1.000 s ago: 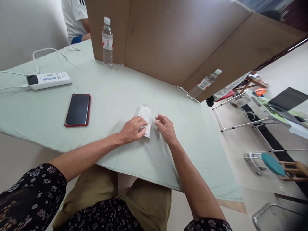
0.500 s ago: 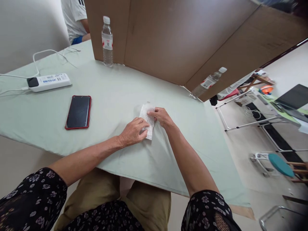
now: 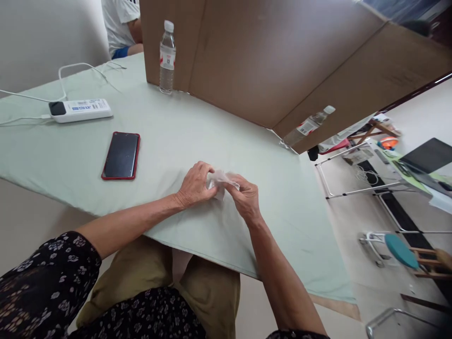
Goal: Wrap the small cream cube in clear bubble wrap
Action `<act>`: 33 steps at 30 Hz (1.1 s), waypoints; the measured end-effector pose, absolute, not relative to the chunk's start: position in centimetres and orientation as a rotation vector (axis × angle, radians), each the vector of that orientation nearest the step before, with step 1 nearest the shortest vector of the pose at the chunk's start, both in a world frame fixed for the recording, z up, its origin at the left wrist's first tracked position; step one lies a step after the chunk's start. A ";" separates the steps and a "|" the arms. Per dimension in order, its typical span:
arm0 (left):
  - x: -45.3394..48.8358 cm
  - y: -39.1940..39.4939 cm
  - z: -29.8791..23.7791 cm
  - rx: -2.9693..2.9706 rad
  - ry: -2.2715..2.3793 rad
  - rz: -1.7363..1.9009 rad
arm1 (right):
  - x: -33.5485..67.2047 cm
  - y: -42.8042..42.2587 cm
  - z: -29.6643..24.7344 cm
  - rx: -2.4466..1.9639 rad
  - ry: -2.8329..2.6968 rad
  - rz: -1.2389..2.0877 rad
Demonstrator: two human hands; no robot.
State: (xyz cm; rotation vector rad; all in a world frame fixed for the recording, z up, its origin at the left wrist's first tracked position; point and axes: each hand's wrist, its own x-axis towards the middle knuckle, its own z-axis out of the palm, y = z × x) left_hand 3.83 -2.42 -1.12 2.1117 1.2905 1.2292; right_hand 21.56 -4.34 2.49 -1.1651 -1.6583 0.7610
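A small piece of whitish, partly see-through bubble wrap (image 3: 220, 178) is bunched up between my two hands, just above the pale green tablecloth. My left hand (image 3: 197, 184) grips its left side, with thumb and fingers curled around the edge. On the other side, my right hand (image 3: 244, 195) pinches the raised upper right part between thumb and fingers. The fingers cover much of the wrap, so whether anything lies inside it cannot be made out.
A red-cased phone (image 3: 121, 156) lies left of my hands, with a white power bank (image 3: 81, 110) and cables behind it. Two water bottles (image 3: 167, 59) stand against a tall cardboard panel (image 3: 240, 61). A person (image 3: 122, 28) sits beyond the far left corner.
The bubble wrap lay flatter; now its upper part is lifted and crumpled. My right hand has turned and closed on it, and my left hand has shifted up its left edge.
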 end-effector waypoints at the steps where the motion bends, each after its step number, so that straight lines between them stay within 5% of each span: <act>1: 3.7 -2.3 -1.2 2.106 1.249 1.229 | 21.7 -4.8 2.0 -1.148 -1.696 0.710; 15: 2.6 -1.6 -0.4 2.147 0.988 0.989 | 21.2 -7.0 -1.9 -0.971 -2.112 -0.087; 33: 2.1 -1.3 0.4 2.084 0.869 0.859 | 22.5 -5.3 -0.4 -1.192 -1.436 0.954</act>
